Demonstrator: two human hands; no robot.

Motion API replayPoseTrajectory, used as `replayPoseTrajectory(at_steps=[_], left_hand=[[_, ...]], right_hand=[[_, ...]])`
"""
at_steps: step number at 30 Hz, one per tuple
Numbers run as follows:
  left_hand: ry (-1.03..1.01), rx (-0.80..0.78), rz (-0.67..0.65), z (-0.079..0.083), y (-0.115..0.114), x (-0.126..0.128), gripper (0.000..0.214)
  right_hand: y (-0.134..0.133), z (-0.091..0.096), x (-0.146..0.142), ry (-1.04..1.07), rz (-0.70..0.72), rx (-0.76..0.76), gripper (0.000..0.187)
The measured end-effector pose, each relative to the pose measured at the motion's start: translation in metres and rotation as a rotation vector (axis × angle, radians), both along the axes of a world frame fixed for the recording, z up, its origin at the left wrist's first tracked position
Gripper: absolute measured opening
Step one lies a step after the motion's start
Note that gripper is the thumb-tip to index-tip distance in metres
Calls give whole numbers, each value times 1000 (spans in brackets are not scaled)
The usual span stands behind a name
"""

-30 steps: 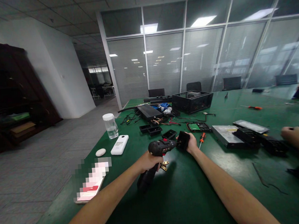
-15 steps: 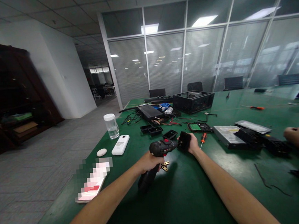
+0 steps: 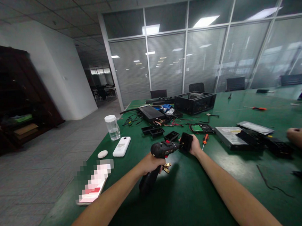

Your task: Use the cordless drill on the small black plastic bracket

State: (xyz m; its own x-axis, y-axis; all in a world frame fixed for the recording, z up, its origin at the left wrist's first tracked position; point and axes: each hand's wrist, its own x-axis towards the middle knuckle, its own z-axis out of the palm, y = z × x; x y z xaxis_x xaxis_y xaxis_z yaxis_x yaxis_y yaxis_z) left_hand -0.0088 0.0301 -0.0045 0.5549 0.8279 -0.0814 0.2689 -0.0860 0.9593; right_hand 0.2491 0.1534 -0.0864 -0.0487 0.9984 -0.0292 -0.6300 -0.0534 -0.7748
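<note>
Hardly any movement is being seen since the earlier frame. By the left hand [image 3: 149,164], forearm slanting inward, a drill [image 3: 161,149] is being gripped at six o'clock; at its three o'clock, a black housing [image 3: 186,141] is being clasped by the right hand [image 3: 195,146]. Drilling is apparently being done, demanding steady alignment.

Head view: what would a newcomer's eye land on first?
Probably the black power drill in the left hand, pointing at the dark boxy part in the right hand. Next, the bright, partly pixelated screen near the left edge of the green table. Farther back stands an open-topped black case.
</note>
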Motion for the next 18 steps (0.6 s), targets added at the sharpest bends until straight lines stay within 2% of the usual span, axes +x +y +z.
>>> replayPoseTrajectory(at_steps=[8, 18], left_hand=[[-16, -7, -4, -2, 2, -1, 15], [-24, -5, 4, -4, 2, -1, 16]], right_hand=[[4, -5, 5, 5, 64, 49, 31], [6, -9, 7, -7, 53, 34, 31]])
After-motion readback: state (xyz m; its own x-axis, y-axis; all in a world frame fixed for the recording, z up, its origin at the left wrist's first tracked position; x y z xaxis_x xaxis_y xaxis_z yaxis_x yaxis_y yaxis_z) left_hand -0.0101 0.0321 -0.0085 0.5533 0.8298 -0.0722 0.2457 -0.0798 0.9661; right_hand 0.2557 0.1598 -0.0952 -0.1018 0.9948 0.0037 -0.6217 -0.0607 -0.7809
